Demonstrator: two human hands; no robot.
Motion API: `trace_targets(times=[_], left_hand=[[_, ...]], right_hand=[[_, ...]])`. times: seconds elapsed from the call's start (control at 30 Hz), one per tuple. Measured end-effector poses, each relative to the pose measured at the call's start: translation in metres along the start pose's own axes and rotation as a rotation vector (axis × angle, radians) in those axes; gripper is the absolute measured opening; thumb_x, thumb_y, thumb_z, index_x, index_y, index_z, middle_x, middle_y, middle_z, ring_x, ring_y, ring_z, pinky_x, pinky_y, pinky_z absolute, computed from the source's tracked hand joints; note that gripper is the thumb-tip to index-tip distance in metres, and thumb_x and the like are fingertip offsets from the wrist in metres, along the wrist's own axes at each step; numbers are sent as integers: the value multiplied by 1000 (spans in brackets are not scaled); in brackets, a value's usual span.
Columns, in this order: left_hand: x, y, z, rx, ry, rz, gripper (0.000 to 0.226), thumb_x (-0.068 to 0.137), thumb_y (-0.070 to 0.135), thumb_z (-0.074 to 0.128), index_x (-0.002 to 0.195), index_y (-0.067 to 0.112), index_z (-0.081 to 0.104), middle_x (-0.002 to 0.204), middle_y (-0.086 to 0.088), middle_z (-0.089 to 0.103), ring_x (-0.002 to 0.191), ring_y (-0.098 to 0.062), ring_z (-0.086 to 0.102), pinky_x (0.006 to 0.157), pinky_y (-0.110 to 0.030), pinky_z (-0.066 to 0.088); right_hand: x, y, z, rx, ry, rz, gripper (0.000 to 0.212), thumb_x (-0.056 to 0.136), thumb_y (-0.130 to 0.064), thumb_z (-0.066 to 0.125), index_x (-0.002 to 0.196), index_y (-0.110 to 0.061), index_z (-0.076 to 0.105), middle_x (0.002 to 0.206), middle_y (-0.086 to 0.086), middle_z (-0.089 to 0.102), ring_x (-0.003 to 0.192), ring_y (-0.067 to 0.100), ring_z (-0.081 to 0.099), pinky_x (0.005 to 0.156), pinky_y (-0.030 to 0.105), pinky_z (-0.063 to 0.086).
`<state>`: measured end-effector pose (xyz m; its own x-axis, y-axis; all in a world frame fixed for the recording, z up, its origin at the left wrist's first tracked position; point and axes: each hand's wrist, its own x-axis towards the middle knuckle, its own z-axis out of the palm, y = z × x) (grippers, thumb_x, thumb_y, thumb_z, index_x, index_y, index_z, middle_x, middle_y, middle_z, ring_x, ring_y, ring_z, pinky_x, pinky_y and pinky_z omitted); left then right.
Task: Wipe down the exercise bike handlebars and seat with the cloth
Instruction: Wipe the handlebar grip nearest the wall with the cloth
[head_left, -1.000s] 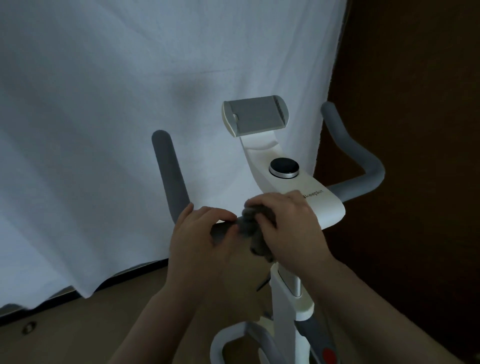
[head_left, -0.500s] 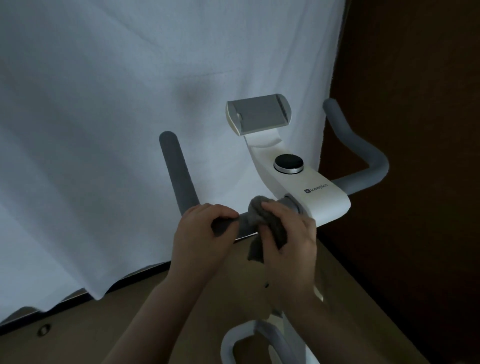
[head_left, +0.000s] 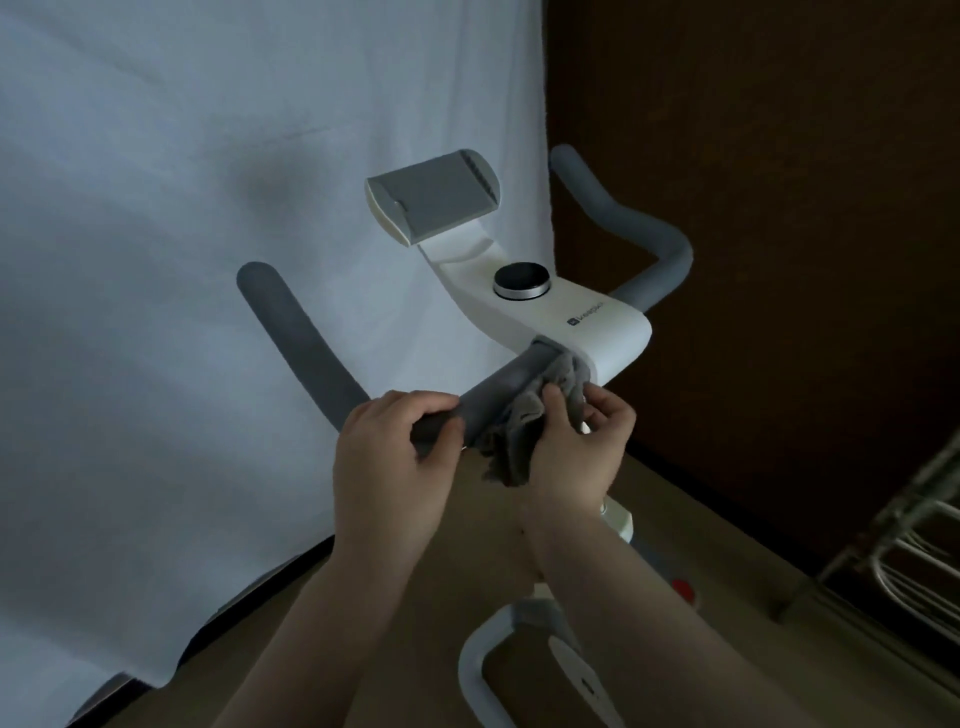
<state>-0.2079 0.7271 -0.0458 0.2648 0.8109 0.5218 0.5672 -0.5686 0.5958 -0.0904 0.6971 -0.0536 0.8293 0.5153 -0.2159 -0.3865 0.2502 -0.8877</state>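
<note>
Two hands work on the left handlebar (head_left: 311, 343) of the bike. The left hand (head_left: 389, 457) curls round the padded grey bar at its bend, thumb below and fingers over the top. Just beside it, the right hand (head_left: 576, 447) pinches the cloth (head_left: 524, 421) against the same bar, thumb pressing the fabric and fingers curled behind it. The cloth is grey, soft and crumpled, bunched round the bar next to the white console (head_left: 597, 327) with a loose end hanging below. The bar looks matte and foam-like, a rounded tube curving up to a blunt tip. The right handlebar (head_left: 639, 228) matches it. On the smooth console sit a round black knob (head_left: 521, 280) with a metal rim and a grey, ribbed tablet holder (head_left: 436, 197). A white sheet (head_left: 182, 208) hangs behind.
</note>
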Motion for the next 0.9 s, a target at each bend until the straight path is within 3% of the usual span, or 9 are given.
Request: trace_targets(times=[0.07,0.17,0.33,0.47,0.57,0.63,0.7,0.77,0.9], left_hand=[[0,-1,-2,-3,-2,13,16,86,21,69,101,22,74,93,12,69,90,-13,62,76,-33,53],[0,-5,-5,1,-27,33,17,86,20,69,102,22,73,94,13,68,91,-13,61,75,-27,49],[1,-8,-8,-25,-61,52,18,90,27,63,106,23,72,98,14,67,97,-11,55,79,-25,44],[1,-7,-7,-74,-65,45,32,92,46,53,103,23,72,99,14,67,99,-10,55,82,-27,46],[1,-7,-7,-89,-57,44,32,89,45,53,101,24,72,97,15,67,97,-9,55,80,-23,44],[0,-8,-6,-88,-42,49,27,90,41,54,100,23,72,97,15,68,95,-7,55,81,-27,46],[0,-8,-5,-83,-27,55,26,91,38,54,100,23,72,96,15,68,94,-6,55,82,-30,47],[0,-6,-5,-87,-13,48,28,88,38,52,99,22,73,95,15,68,92,-5,55,81,-30,48],[1,-6,-1,-78,15,37,26,89,36,52,96,22,73,90,17,67,85,0,56,75,-23,46]], right_hand=[[-7,4,6,16,22,40,22,93,-20,61,100,-33,44,112,-4,60,104,14,63,91,39,55],[-25,16,13,-22,11,69,22,95,-24,58,111,-27,42,104,-9,58,104,14,60,94,39,53],[-22,18,20,56,43,12,22,94,-18,60,106,-29,46,108,-5,61,103,12,63,93,41,54],[-39,26,12,-41,-70,-122,24,92,-15,63,100,-31,47,103,-6,61,95,7,65,82,30,56],[-25,22,8,-68,-87,-167,24,91,-16,64,98,-34,49,101,-8,60,87,-2,64,76,25,57],[-27,31,7,-126,-123,-245,31,88,-22,68,110,-35,50,111,-6,58,101,2,62,86,32,56],[-38,42,1,-239,-206,-325,58,82,-29,74,132,-31,43,126,-6,50,119,6,53,95,32,51],[-38,42,-10,-321,-278,-356,71,80,-28,77,140,-29,38,132,-9,45,125,3,46,100,30,48],[-4,29,-24,-291,-172,-337,55,85,-15,71,134,-28,49,129,-8,55,120,3,52,100,37,50]])
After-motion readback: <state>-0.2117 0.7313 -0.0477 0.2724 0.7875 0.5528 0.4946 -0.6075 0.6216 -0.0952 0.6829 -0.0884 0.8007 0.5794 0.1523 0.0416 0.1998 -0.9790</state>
